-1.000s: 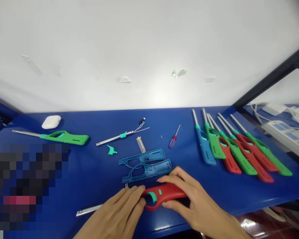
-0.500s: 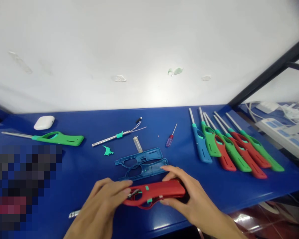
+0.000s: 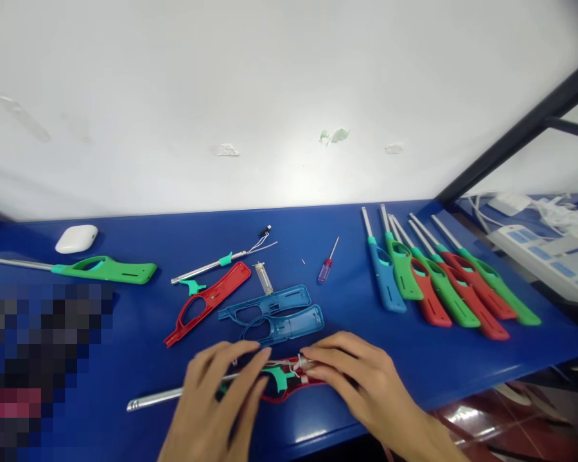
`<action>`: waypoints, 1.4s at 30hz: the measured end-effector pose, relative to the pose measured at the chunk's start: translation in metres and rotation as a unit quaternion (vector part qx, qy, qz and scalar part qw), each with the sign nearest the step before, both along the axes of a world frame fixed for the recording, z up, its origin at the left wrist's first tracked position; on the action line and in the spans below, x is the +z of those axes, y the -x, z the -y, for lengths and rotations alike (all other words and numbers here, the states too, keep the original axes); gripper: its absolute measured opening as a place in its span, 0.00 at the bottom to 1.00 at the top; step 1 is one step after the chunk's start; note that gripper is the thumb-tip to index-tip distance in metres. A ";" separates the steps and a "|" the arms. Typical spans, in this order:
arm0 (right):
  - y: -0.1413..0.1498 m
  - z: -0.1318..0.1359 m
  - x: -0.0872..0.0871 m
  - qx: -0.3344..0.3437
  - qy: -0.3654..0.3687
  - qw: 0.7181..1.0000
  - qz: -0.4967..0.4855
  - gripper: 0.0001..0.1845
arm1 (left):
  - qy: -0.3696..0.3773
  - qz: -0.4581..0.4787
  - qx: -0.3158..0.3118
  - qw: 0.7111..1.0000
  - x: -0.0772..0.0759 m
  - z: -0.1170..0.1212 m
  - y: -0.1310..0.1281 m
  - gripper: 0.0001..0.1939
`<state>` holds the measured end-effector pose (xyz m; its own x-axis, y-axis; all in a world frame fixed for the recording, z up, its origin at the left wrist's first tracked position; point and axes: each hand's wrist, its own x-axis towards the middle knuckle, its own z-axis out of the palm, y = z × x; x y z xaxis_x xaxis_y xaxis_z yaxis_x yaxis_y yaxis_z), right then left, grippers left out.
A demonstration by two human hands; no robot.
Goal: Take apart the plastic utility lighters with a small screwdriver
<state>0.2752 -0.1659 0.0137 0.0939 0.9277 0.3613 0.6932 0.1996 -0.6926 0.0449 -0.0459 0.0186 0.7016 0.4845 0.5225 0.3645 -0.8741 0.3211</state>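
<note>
Near the front edge of the blue table (image 3: 347, 295) lies an opened red lighter (image 3: 289, 380), its lower shell showing white wires and a teal trigger, its metal tube pointing left. My left hand (image 3: 216, 398) curls its fingers over the lighter's left part. My right hand (image 3: 356, 378) pinches the inner parts by the wires. The detached red shell half (image 3: 207, 301) lies further back to the left. Two blue shell halves (image 3: 274, 314) lie just behind my hands.
A row of several assembled lighters (image 3: 438, 276) lies at the right. A small screwdriver (image 3: 327, 264), a metal tube with wires (image 3: 221, 262), a green lighter (image 3: 101, 269) and a white case (image 3: 76, 238) lie at the back. A power strip (image 3: 544, 256) sits far right.
The red lighter has been opened: its top shell half came off and now lies to the left behind my hands. Both hands now rest on the open lower half on the table.
</note>
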 end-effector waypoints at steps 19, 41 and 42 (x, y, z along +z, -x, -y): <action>0.004 0.001 0.005 0.000 -0.023 1.000 0.005 0.07 | -0.022 0.011 -0.023 0.999 -0.005 0.014 -0.031 0.21; 0.009 -0.005 0.018 0.050 0.008 0.996 -0.079 0.06 | -0.163 -0.039 -0.111 0.980 0.037 -0.006 -0.027 0.25; 0.009 -0.005 0.017 0.053 -0.002 0.997 -0.062 0.07 | -0.140 -0.023 -0.108 0.984 0.035 -0.007 -0.029 0.24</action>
<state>0.2666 -0.1606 0.0305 0.0404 0.9336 0.3560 0.5767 0.2692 -0.7714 0.0739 -0.0392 0.0537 0.7984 0.1630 0.5797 0.1683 -0.9847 0.0450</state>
